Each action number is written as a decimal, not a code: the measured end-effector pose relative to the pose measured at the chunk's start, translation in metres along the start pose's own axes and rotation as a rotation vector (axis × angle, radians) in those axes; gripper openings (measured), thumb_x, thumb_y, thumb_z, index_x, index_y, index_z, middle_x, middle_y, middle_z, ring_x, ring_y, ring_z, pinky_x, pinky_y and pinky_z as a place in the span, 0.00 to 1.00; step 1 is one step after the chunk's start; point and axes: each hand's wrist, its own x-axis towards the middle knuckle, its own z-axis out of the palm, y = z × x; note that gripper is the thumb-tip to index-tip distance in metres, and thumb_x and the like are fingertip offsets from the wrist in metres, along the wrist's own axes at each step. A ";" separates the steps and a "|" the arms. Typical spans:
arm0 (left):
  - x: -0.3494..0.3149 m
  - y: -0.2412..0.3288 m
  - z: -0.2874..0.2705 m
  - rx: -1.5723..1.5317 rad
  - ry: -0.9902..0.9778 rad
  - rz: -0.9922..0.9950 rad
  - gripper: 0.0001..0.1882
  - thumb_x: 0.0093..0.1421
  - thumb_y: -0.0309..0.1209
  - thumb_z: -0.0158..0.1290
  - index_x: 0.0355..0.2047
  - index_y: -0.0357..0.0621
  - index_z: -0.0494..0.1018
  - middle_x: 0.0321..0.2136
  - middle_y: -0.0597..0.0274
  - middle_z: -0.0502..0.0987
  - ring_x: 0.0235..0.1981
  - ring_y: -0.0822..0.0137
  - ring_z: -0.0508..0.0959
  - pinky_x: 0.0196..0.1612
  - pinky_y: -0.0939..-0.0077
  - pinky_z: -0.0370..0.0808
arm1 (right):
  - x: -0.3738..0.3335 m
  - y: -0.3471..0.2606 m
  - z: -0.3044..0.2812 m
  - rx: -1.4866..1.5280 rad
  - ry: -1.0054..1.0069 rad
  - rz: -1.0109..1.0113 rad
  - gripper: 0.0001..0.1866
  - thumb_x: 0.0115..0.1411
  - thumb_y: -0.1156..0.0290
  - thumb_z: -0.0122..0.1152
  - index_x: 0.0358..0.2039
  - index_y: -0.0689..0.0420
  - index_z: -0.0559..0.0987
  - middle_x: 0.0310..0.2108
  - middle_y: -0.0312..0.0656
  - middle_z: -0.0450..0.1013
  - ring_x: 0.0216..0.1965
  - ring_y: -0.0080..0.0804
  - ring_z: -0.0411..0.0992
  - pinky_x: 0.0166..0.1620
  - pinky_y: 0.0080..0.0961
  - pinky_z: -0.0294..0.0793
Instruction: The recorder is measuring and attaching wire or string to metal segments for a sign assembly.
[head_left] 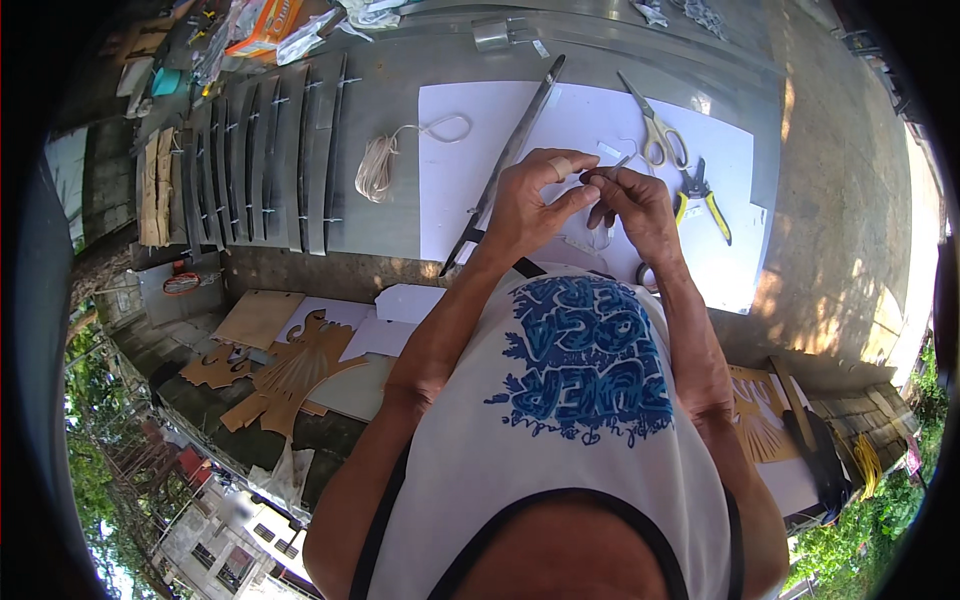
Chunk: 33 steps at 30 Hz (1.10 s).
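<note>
My left hand [535,205] and my right hand [638,208] meet over a white sheet [455,130], fingertips pinched close together. A thin grey pointed piece [622,162] sticks out above the right fingers; its kind is unclear. What the left fingertips grip is too small to name. A tan plaster [559,169] wraps one left finger. Left of the hands, a long dark narrow strip [515,140] lies aslant across the sheet. Scissors [657,135] with pale handles and yellow-black wire strippers [700,195] rest just right of my right hand.
A bundle of pale cord [377,168] lies on the grey table [395,100]. Several dark strips [333,150] with small ties stand in a row at the left. Cut-out brown panels [300,365] sit below the table's near edge. An orange box [265,25] is at the far left.
</note>
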 end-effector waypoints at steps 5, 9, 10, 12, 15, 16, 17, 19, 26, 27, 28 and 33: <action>0.000 0.008 0.006 -0.097 0.101 -0.132 0.11 0.59 0.28 0.63 0.42 0.40 0.82 0.38 0.56 0.83 0.37 0.67 0.82 0.41 0.76 0.78 | -0.006 -0.020 0.009 -0.268 -0.046 -0.014 0.11 0.66 0.74 0.54 0.36 0.65 0.83 0.22 0.42 0.78 0.21 0.26 0.75 0.27 0.25 0.74; 0.001 0.009 0.005 -0.058 0.107 -0.118 0.08 0.60 0.29 0.63 0.38 0.38 0.83 0.34 0.58 0.83 0.33 0.69 0.82 0.40 0.77 0.78 | -0.008 -0.024 0.011 -0.362 -0.071 0.012 0.09 0.64 0.74 0.57 0.38 0.65 0.84 0.22 0.44 0.79 0.21 0.28 0.76 0.29 0.26 0.75; 0.000 0.010 0.005 -0.083 0.102 -0.159 0.08 0.60 0.29 0.63 0.38 0.38 0.83 0.32 0.59 0.83 0.33 0.70 0.82 0.39 0.77 0.78 | -0.009 -0.024 0.011 -0.370 -0.065 -0.011 0.09 0.63 0.74 0.59 0.38 0.64 0.84 0.22 0.44 0.79 0.21 0.27 0.76 0.30 0.26 0.75; 0.000 0.011 0.004 -0.109 0.097 -0.201 0.08 0.60 0.28 0.63 0.37 0.38 0.82 0.31 0.59 0.84 0.32 0.70 0.82 0.39 0.77 0.77 | -0.013 -0.026 0.012 -0.370 0.041 -0.070 0.09 0.63 0.74 0.60 0.39 0.64 0.84 0.23 0.43 0.79 0.22 0.26 0.76 0.30 0.25 0.75; 0.000 0.012 0.002 -0.116 0.133 -0.173 0.07 0.58 0.27 0.64 0.36 0.38 0.82 0.30 0.58 0.84 0.31 0.70 0.82 0.39 0.76 0.77 | -0.013 -0.028 0.011 -0.316 0.208 -0.192 0.08 0.62 0.73 0.62 0.39 0.62 0.85 0.25 0.41 0.80 0.24 0.24 0.75 0.31 0.23 0.74; 0.000 0.012 0.002 -0.053 0.135 -0.144 0.07 0.57 0.26 0.65 0.36 0.38 0.82 0.30 0.57 0.84 0.31 0.69 0.82 0.38 0.76 0.77 | -0.012 -0.028 0.010 -0.262 0.268 -0.257 0.08 0.62 0.73 0.62 0.39 0.61 0.85 0.27 0.39 0.80 0.25 0.22 0.74 0.31 0.21 0.74; 0.000 0.013 0.003 0.010 0.137 -0.115 0.07 0.56 0.25 0.65 0.35 0.37 0.83 0.30 0.56 0.83 0.30 0.68 0.82 0.37 0.76 0.78 | -0.011 -0.028 0.009 -0.262 0.269 -0.255 0.08 0.62 0.73 0.62 0.39 0.61 0.85 0.27 0.39 0.80 0.25 0.22 0.74 0.31 0.21 0.74; 0.000 0.014 0.003 0.049 0.135 -0.094 0.07 0.55 0.25 0.66 0.35 0.37 0.83 0.30 0.56 0.83 0.30 0.68 0.82 0.36 0.75 0.77 | -0.010 -0.030 0.006 -0.276 0.229 -0.226 0.08 0.61 0.73 0.63 0.39 0.59 0.85 0.28 0.37 0.81 0.25 0.20 0.73 0.31 0.20 0.73; 0.001 0.020 0.004 0.198 0.131 -0.057 0.06 0.53 0.23 0.67 0.33 0.38 0.83 0.28 0.55 0.82 0.28 0.65 0.82 0.31 0.74 0.77 | -0.009 -0.029 0.006 -0.306 0.242 -0.269 0.07 0.60 0.75 0.64 0.38 0.60 0.85 0.27 0.38 0.81 0.25 0.20 0.74 0.31 0.20 0.74; 0.001 0.021 0.004 0.198 0.132 -0.058 0.06 0.53 0.23 0.67 0.33 0.38 0.83 0.28 0.55 0.82 0.28 0.65 0.82 0.31 0.74 0.77 | -0.009 -0.028 0.006 -0.314 0.244 -0.283 0.07 0.60 0.74 0.65 0.37 0.60 0.85 0.27 0.38 0.81 0.25 0.20 0.74 0.31 0.20 0.74; 0.002 0.022 0.004 0.223 0.133 -0.046 0.06 0.53 0.23 0.67 0.32 0.38 0.83 0.28 0.55 0.82 0.27 0.65 0.82 0.31 0.74 0.77 | -0.008 -0.028 0.006 -0.322 0.246 -0.297 0.06 0.60 0.74 0.65 0.37 0.60 0.85 0.27 0.38 0.81 0.25 0.20 0.75 0.31 0.20 0.74; 0.002 0.022 0.005 0.200 0.140 -0.051 0.08 0.54 0.24 0.67 0.34 0.38 0.83 0.28 0.56 0.82 0.27 0.66 0.81 0.32 0.74 0.76 | -0.008 -0.032 0.009 -0.363 0.285 -0.277 0.06 0.59 0.74 0.65 0.36 0.61 0.85 0.27 0.39 0.81 0.25 0.22 0.75 0.31 0.21 0.75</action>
